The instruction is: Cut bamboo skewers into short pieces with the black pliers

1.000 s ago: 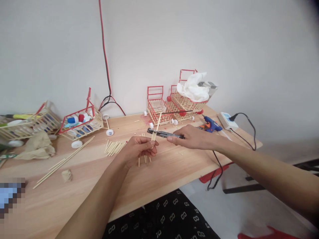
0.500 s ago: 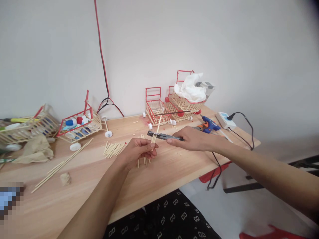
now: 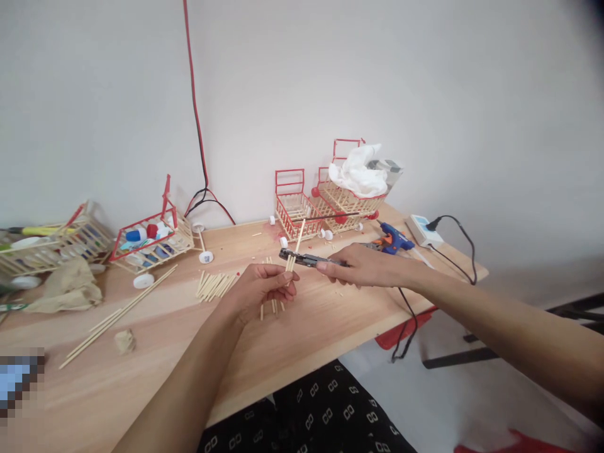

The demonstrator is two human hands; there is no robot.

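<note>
My left hand [image 3: 262, 290] pinches a thin wooden stick [image 3: 297, 242] that stands upward, tilted to the right, above the wooden table [image 3: 292, 340]. My right hand [image 3: 365, 265] grips dark metal cutting pliers [image 3: 302, 258], whose jaws close around the stick just above my left fingers. A few short cut sticks [image 3: 272, 305] lie on the table under my left hand. A small heap of cut sticks [image 3: 214, 283] lies a little to the left.
Two red-and-wood stick carts [image 3: 295, 211] stand at the back, one holding white cloth [image 3: 356, 176]. Another cart with bottle caps [image 3: 151, 236] stands at left. A blue glue gun [image 3: 394, 239], a white power strip [image 3: 422, 229], long skewers [image 3: 120, 311] and crumpled paper [image 3: 68, 286] lie around.
Both hands keep their hold on stick and pliers. The view has shifted slightly, so everything sits a little lower and to the left.
</note>
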